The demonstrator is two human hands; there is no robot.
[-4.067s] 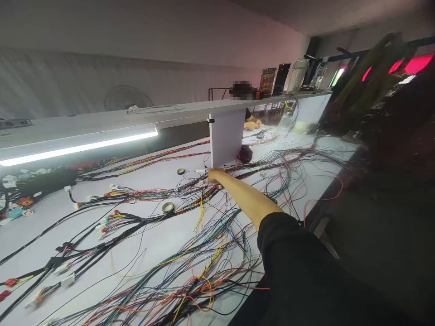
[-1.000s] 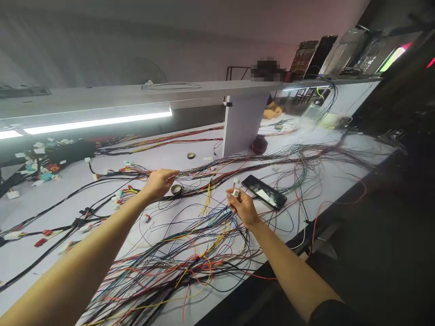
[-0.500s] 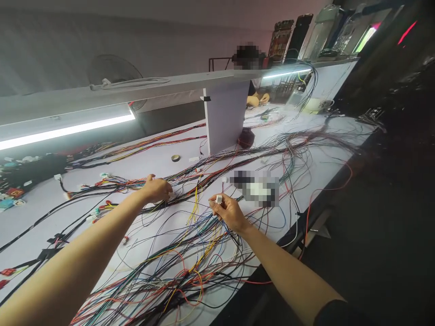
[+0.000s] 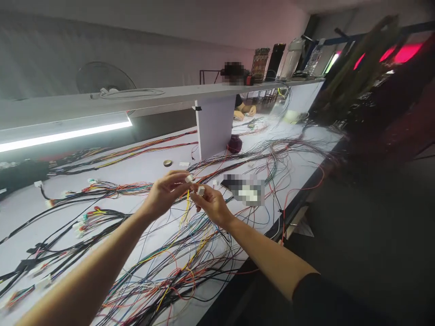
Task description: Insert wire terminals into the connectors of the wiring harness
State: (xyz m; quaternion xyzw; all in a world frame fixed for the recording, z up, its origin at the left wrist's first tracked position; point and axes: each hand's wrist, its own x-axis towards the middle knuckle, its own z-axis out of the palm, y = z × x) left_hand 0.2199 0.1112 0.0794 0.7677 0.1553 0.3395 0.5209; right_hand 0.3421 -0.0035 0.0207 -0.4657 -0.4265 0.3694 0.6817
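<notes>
My left hand point(image 4: 170, 190) pinches a small white connector point(image 4: 189, 179) between thumb and fingertips. Close beside it on the right, my right hand point(image 4: 214, 206) is closed on another white connector point(image 4: 200, 190). The fingertips of both hands nearly meet above the wires. Beneath them, loose coloured wires point(image 4: 170, 258) spread over the white table point(image 4: 142, 165). Yellow wires point(image 4: 186, 208) hang or lie just below the fingertips; which, I cannot tell.
Wire bundles with connectors point(image 4: 84, 222) lie at the left. A blurred-out object point(image 4: 249, 192) is right of my hands. Behind stand an upright panel point(image 4: 215, 124), a tape roll point(image 4: 167, 163) and a dark round object point(image 4: 234, 143). Another person's hands point(image 4: 246, 112) show beyond the panel.
My left hand has come over to my right hand and now holds a white connector. My right hand still holds its connector. The view has shifted somewhat.
</notes>
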